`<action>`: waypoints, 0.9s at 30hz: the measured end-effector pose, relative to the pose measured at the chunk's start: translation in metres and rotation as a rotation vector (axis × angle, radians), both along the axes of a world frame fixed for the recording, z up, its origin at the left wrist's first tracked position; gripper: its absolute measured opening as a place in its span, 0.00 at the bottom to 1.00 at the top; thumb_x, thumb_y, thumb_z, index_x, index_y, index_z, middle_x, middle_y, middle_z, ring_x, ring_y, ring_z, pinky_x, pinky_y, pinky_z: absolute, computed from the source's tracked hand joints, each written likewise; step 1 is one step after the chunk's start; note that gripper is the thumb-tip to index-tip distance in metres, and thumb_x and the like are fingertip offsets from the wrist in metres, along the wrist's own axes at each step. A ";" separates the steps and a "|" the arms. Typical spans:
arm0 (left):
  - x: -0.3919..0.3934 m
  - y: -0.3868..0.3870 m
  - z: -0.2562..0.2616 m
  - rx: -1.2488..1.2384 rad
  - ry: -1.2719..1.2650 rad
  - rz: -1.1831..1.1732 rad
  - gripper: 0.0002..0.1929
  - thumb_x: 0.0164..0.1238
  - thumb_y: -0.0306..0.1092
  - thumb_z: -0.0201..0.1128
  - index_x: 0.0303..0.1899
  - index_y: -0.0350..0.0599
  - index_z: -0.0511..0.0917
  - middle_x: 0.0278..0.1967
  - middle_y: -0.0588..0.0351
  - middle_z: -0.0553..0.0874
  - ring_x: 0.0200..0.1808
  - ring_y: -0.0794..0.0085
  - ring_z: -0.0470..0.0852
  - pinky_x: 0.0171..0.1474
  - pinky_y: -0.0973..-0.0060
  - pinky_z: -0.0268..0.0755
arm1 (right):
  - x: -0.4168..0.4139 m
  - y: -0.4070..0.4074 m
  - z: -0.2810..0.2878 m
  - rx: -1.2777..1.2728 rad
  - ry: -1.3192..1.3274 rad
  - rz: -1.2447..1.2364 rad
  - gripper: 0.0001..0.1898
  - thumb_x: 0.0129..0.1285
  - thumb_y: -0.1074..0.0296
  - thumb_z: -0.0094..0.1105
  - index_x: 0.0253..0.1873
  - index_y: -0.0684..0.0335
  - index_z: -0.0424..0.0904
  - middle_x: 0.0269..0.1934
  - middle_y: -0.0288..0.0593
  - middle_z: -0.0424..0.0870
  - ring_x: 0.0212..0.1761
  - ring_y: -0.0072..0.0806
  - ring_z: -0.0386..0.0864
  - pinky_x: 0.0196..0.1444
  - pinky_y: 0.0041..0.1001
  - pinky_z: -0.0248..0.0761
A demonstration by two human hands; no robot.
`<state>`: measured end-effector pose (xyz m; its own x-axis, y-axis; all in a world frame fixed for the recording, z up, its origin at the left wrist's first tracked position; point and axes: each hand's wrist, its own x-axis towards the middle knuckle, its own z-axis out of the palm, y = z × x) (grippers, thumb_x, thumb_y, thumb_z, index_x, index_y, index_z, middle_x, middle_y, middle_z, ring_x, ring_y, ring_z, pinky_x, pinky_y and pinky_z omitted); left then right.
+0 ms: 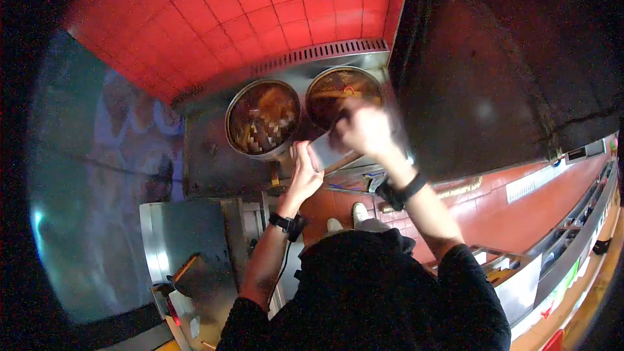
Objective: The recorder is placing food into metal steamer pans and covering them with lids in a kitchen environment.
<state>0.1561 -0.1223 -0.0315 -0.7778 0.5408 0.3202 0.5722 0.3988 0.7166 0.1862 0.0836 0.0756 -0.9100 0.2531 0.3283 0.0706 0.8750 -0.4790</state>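
Two round metal pots of dark brown contents stand side by side on the stove before me: the left pot (263, 117) shows many small pieces, the right pot (341, 83) a reddish-brown surface. My left hand (307, 170) grips the near side of a pale container (327, 150) below the gap between the pots. Blurred by motion, my right hand (368, 126) is at the near edge of the right pot, above the container's right end; what it holds, if anything, is unclear. A wooden handle or stick (343, 163) lies just under the container.
Red tiles (273, 0) rise behind the stove's slotted metal vent (331, 51). A dark panel (477, 83) stands at the right. A steel counter (195, 234) with a wooden-handled tool (186, 268) is at lower left. Long shelving (560, 248) runs along the right side.
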 end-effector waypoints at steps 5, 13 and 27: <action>-0.001 -0.017 -0.011 0.009 0.023 -0.005 0.34 0.53 0.17 0.64 0.62 0.37 0.58 0.52 0.35 0.69 0.57 0.41 0.70 0.63 0.52 0.62 | -0.014 0.097 -0.086 -0.702 -0.072 -0.124 0.17 0.62 0.64 0.62 0.54 0.61 0.80 0.37 0.57 0.87 0.40 0.47 0.85 0.45 0.40 0.78; -0.021 -0.050 -0.035 0.100 -0.155 -0.014 0.37 0.51 0.14 0.59 0.65 0.37 0.55 0.54 0.45 0.64 0.67 0.58 0.62 0.71 0.67 0.53 | -0.001 0.110 -0.139 -1.081 -0.171 -0.243 0.06 0.72 0.76 0.54 0.49 0.66 0.80 0.31 0.40 0.85 0.30 0.28 0.80 0.33 0.28 0.75; -0.007 0.031 0.064 -0.242 0.227 -0.065 0.36 0.47 0.27 0.71 0.58 0.32 0.62 0.52 0.37 0.70 0.57 0.41 0.68 0.65 0.49 0.62 | 0.001 -0.017 -0.005 -0.021 0.058 0.246 0.12 0.56 0.63 0.63 0.42 0.61 0.78 0.38 0.56 0.85 0.36 0.54 0.86 0.41 0.48 0.81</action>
<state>0.1490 -0.0918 0.0324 -0.6625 0.6689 0.3373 0.7365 0.4991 0.4566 0.1871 0.0664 0.0708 -0.9248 0.0340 0.3789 -0.1710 0.8525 -0.4940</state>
